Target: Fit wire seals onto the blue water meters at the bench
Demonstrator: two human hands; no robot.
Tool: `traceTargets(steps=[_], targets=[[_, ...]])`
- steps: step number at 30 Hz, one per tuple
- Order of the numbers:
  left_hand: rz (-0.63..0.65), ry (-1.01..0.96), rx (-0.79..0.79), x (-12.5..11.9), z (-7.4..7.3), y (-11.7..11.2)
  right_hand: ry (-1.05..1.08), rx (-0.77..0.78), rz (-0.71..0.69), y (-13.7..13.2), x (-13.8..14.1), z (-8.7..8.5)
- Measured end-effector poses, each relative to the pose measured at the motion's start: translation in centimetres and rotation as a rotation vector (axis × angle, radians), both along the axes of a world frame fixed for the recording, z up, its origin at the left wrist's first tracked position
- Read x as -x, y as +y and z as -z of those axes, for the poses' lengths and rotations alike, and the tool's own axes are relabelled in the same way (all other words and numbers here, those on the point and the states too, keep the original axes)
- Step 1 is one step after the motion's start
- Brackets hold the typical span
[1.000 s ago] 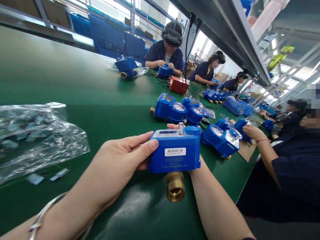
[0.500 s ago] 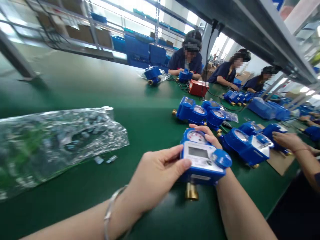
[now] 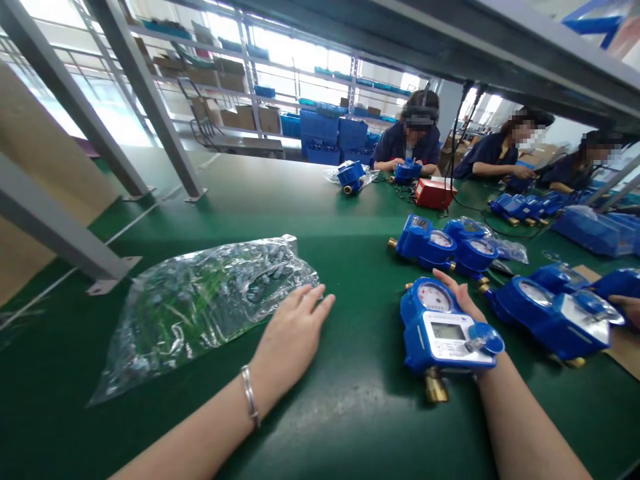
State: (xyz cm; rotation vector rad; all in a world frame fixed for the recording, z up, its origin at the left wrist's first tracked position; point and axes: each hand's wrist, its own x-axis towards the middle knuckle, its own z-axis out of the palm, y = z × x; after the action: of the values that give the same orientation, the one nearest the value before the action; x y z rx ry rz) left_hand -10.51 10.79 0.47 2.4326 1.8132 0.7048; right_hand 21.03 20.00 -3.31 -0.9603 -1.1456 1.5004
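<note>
A blue water meter (image 3: pixel 414 333) with a round dial, a small grey screen and a brass fitting stands tilted toward me above the green table. My right hand (image 3: pixel 463 299) grips it from behind at its right side, most of the fingers hidden by the meter. On its front a blue round cap (image 3: pixel 487 338) is raised. My left hand (image 3: pixel 295 330) is flat and palm down at the right edge of a clear plastic bag (image 3: pixel 200 300), fingers stretched out. Small greyish pieces show through the bag. Whatever lies beneath the left palm is hidden.
More blue meters (image 3: pixel 425 243) lie behind and to the right (image 3: pixel 537 307). A red box (image 3: pixel 434 193) with cables sits farther back. Co-workers (image 3: pixel 407 133) work across the table. Metal posts (image 3: pixel 160 113) rise at the left, and a shelf beam hangs overhead.
My left hand has let go of the water meter and moved left to the plastic bag, over where loose small pieces lay. My right hand still holds the meter. The view has swung left.
</note>
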Motion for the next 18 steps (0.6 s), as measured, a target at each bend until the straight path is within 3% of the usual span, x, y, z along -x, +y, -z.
traceTargets(steps=[2,4,7,10,14,18], targets=[[-0.102,0.144,0.000,3.3,0.5,0.8,-0.015,-0.073,0.085,0.2,-0.9,0.1],[-0.118,0.227,0.012,5.4,0.7,1.4,-0.036,-0.162,0.243,-0.1,-1.9,-0.2],[-0.114,0.249,0.004,6.1,0.4,1.8,-0.071,-0.310,0.566,-2.7,-2.6,-1.3],[-0.127,0.218,0.003,5.7,-0.3,2.0,-0.216,-0.422,0.839,-7.5,-1.5,-2.3],[-0.097,0.197,0.049,6.1,-0.3,2.4,-0.561,-0.483,0.853,-13.7,2.0,-2.7],[-0.065,0.208,0.084,7.4,-0.8,2.8,-0.725,-0.665,0.952,-16.7,3.6,-2.5]])
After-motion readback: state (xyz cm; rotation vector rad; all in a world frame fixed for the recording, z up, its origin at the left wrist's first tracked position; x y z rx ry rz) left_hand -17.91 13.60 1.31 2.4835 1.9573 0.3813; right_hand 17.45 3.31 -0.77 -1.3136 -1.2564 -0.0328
